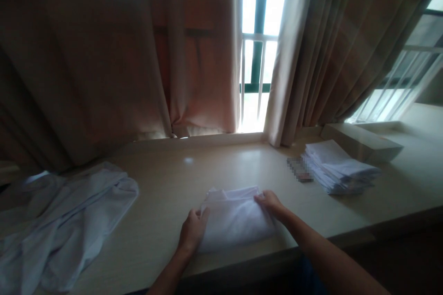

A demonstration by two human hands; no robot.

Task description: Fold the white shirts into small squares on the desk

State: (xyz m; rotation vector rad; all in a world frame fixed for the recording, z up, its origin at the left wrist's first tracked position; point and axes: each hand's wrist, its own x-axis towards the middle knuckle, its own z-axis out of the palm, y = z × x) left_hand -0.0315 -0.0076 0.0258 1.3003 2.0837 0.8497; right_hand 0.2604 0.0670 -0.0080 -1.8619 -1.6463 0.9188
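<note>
A folded white cloth [235,223] lies near the front edge of the pale table, between my two hands. My left hand [194,229] grips its left edge, thumb on top and fingers partly hidden. At the upper right corner, my right hand [269,202] pinches the cloth between thumb and fingers. Several layers show along the far edge, slightly uneven. Whether the cloth is a garment or a plain sheet, I cannot tell. To the right stands a stack of folded white cloths [341,166].
A heap of unfolded white fabric [79,221] spreads over the left of the table [155,239]. Behind the stack is a long pale box [363,143], and beside it a small blurred-out item [299,169]. Curtains [301,64] hang along the window behind.
</note>
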